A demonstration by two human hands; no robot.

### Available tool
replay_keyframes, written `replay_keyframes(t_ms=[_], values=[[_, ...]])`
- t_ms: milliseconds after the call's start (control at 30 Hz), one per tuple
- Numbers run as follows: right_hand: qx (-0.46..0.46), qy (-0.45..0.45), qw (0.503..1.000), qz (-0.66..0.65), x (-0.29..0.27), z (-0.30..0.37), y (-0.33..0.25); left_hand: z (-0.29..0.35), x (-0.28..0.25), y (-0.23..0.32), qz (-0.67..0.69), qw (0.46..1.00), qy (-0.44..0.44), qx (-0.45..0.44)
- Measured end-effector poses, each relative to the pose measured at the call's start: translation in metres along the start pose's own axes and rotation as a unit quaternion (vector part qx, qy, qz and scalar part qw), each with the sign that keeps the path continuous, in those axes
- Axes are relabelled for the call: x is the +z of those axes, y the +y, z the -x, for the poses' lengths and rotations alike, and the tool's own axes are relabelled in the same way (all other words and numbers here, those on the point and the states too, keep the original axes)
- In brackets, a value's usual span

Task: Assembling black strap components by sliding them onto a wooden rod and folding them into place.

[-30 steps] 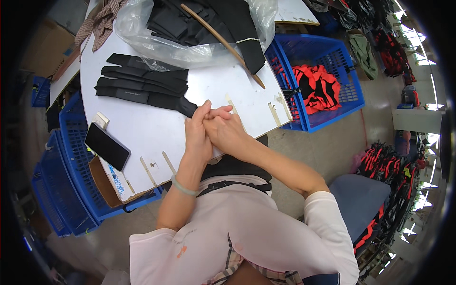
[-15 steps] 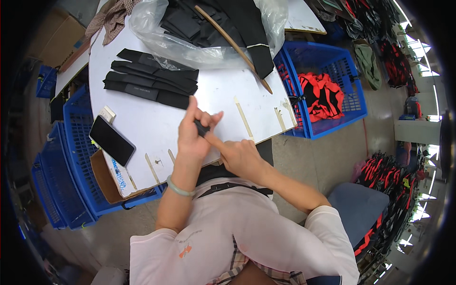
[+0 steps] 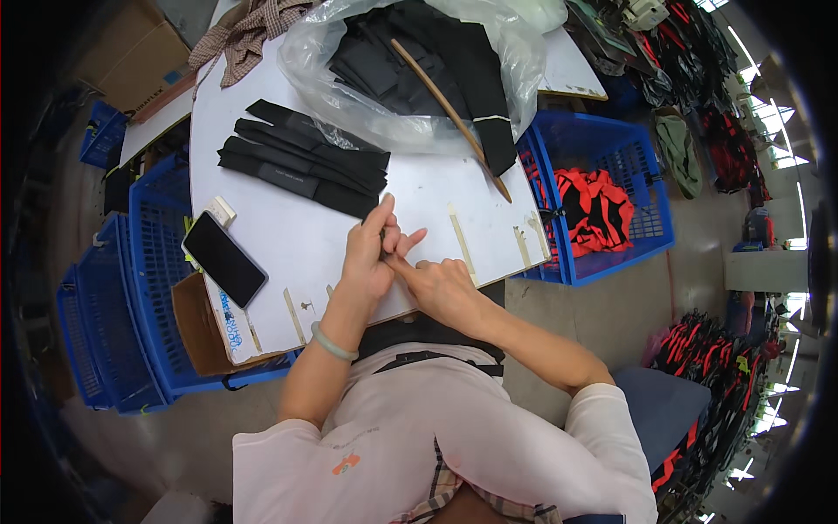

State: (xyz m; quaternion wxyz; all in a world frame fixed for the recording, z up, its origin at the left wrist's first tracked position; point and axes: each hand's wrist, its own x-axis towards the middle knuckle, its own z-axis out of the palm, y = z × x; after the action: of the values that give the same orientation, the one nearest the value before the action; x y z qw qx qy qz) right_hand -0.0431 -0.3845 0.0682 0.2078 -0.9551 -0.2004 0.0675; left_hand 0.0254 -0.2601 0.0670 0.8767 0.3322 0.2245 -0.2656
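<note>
My left hand [image 3: 367,255] is over the near edge of the white table [image 3: 419,192], its fingers partly curled around a small dark piece [image 3: 382,236]. Most of that piece is hidden, so its kind does not show. My right hand [image 3: 443,290] meets it from the right: the index finger reaches into the left palm while the other fingers are bent. Whether the right fingers pinch anything is hidden. Just beyond my left fingertips lie several folded black fabric strips [image 3: 301,162], side by side, one with a dark grey label section.
A clear plastic bag [image 3: 301,65] of black fabric pieces lies at the back, a wooden stick [image 3: 441,100] across it. A phone [image 3: 225,259] rests at the table's left. Blue crates [image 3: 161,288] flank the table; the right blue crate [image 3: 572,262] holds red-and-black straps [image 3: 598,210].
The view has shifted, so the table sits lower and further right. The right index finger is deeper in the left palm, and less of the dark piece shows.
</note>
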Motion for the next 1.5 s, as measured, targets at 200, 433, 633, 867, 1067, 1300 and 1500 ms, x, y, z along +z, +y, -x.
replay_keyframes(t_ms=[200, 433, 633, 867, 1067, 1300, 1500], values=[[0.013, 0.105, 0.994, 0.034, 0.009, -0.048, 0.008, -0.014, 0.011, 0.011, 0.024, 0.997, -0.067, 0.036], [0.146, 0.390, 0.906, -0.077, -0.052, -0.051, 0.047, -0.022, -0.011, 0.084, 0.198, 0.979, -0.030, 0.048], [0.200, 0.357, 0.897, 0.165, -0.019, -0.072, 0.114, -0.024, 0.014, 0.062, 0.207, 0.977, -0.024, -0.040], [0.213, 0.363, 0.895, 0.148, -0.018, -0.076, 0.116, -0.035, 0.022, 0.055, 0.209, 0.976, -0.045, -0.044], [0.181, 0.297, 0.923, 0.162, -0.020, -0.056, 0.121, -0.038, 0.025, 0.049, 0.239, 0.967, -0.050, -0.068], [0.212, 0.171, 0.918, -0.289, -0.046, 0.075, 0.056, -0.042, 0.016, 0.080, 0.301, 0.953, 0.025, -0.028], [0.167, 0.123, 0.945, -0.253, -0.066, 0.085, 0.043, -0.045, 0.008, 0.080, 0.314, 0.949, -0.002, -0.004]])
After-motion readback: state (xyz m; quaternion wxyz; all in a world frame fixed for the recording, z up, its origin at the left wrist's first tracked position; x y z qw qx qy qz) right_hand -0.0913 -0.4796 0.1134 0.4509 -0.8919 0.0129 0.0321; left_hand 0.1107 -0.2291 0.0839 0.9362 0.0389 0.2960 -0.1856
